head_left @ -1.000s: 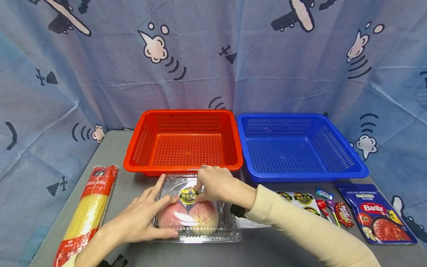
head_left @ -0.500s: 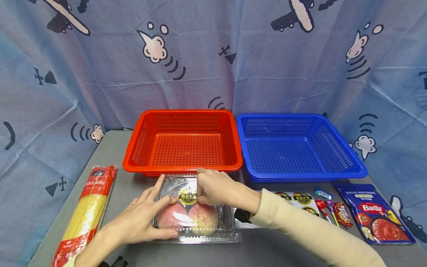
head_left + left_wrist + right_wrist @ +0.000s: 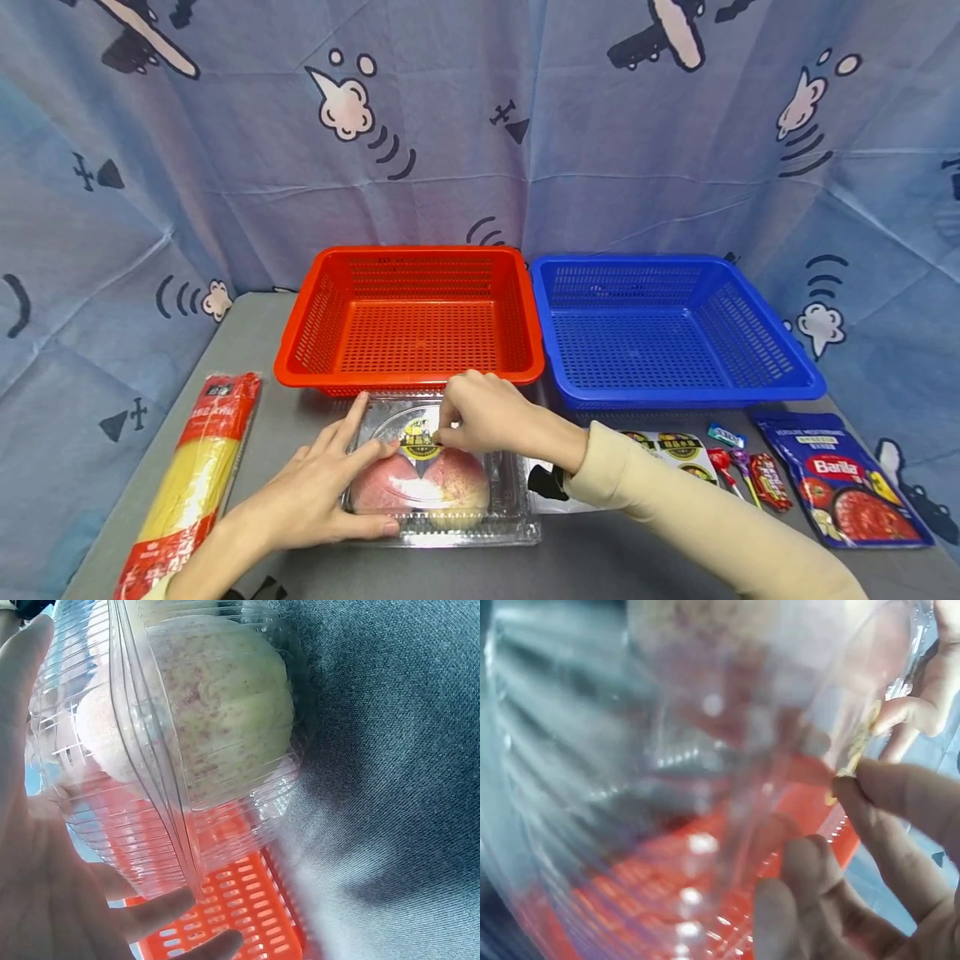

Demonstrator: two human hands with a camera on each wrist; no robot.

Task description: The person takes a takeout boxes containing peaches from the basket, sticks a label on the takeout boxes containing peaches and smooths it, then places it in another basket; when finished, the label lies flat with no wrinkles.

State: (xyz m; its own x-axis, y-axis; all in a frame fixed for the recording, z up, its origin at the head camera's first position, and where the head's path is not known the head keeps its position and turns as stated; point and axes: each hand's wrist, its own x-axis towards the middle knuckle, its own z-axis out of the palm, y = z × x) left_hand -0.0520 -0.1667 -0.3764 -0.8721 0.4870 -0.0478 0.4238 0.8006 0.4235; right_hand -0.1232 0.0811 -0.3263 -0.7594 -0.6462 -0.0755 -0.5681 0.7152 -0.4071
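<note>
A clear plastic clamshell box (image 3: 512,510) with pink-yellow peaches (image 3: 459,487) inside lies just in front of the red basket. On its lid is a round black-and-yellow sticker (image 3: 418,440). My left hand (image 3: 322,483) spreads along the box's left side, thumb at the front edge and index fingertip beside the sticker. Curled over the lid, my right hand (image 3: 487,417) has its thumb and index finger pinching the sticker's right edge. The right wrist view shows those fingertips together at the sticker (image 3: 860,746).
The red basket (image 3: 408,379) and blue basket (image 3: 697,393) stand side by side behind. A noodle pack (image 3: 191,483) lies left. On the right are a sticker sheet (image 3: 678,450), small candies (image 3: 768,482), lollipops (image 3: 726,467) and a blue Barilla sauce pouch (image 3: 843,483).
My right hand has shifted slightly about the sticker, its fingers dipping over the right edge and then drawing back to uncover more of it. My left hand and the box stay put.
</note>
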